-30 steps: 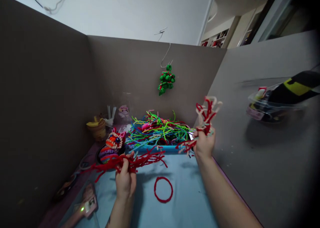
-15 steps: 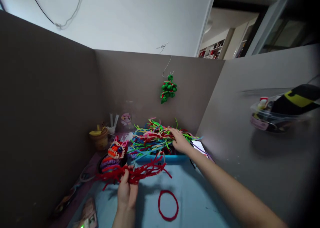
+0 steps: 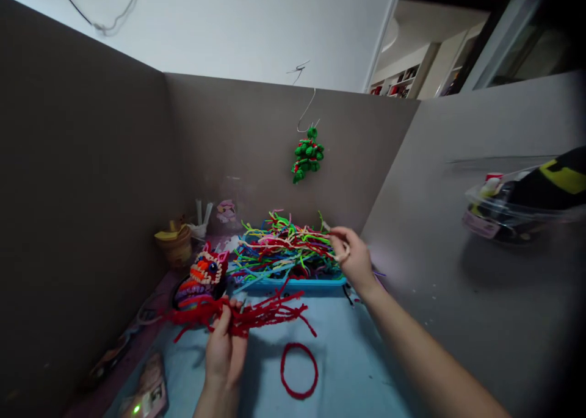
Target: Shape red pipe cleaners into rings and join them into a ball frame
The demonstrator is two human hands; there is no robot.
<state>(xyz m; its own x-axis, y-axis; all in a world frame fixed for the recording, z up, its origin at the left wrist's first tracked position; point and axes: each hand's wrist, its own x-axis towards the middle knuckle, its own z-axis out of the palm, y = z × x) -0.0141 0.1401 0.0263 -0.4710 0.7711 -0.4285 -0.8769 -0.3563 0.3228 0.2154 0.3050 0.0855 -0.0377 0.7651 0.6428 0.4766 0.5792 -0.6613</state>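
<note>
at the left, a bundle of red strands (image 3: 274,314) is gripped in the left hand (image 3: 224,348) above the table (image 3: 343,369); its ends are left loose. at centre, one red ring (image 3: 300,397) is laid on the table, its loop closed. behind it, the blue tray (image 3: 315,287) is heaped with a mixed pile (image 3: 293,247), left unsorted by colour. at the right, a pale strand (image 3: 343,255) is pinched in the right hand (image 3: 359,262). compared with one second ago, the red-and-white bundle is no longer held there; red and pale strands are seen across the pile.
</note>
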